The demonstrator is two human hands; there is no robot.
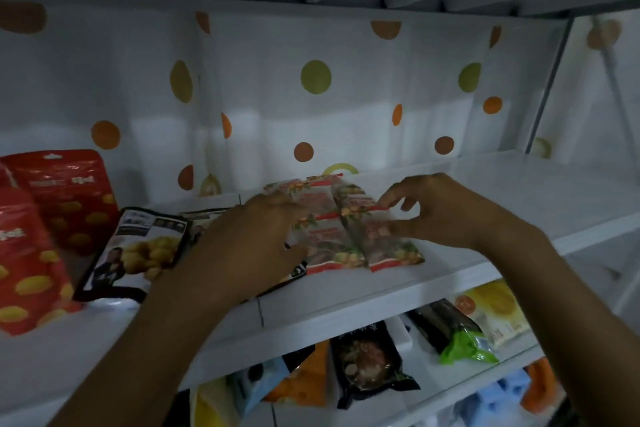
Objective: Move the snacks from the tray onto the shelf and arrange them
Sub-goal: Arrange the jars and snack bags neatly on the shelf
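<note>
Two clear snack packets point(332, 218) on shelf point(485, 191): left packet point(322, 246) touched by relaxed left hand point(249, 239), right packet point(384, 246) pinched by right hand point(440, 211). Two red pouches point(69, 204) leftward.

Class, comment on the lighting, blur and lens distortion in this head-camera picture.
Head view: dim, bluish light, darkest at the top; left hand and red pouches smeared by motion blur; print on the packets unreadable; the shelf edges slant and bow from the wide lens.
</note>
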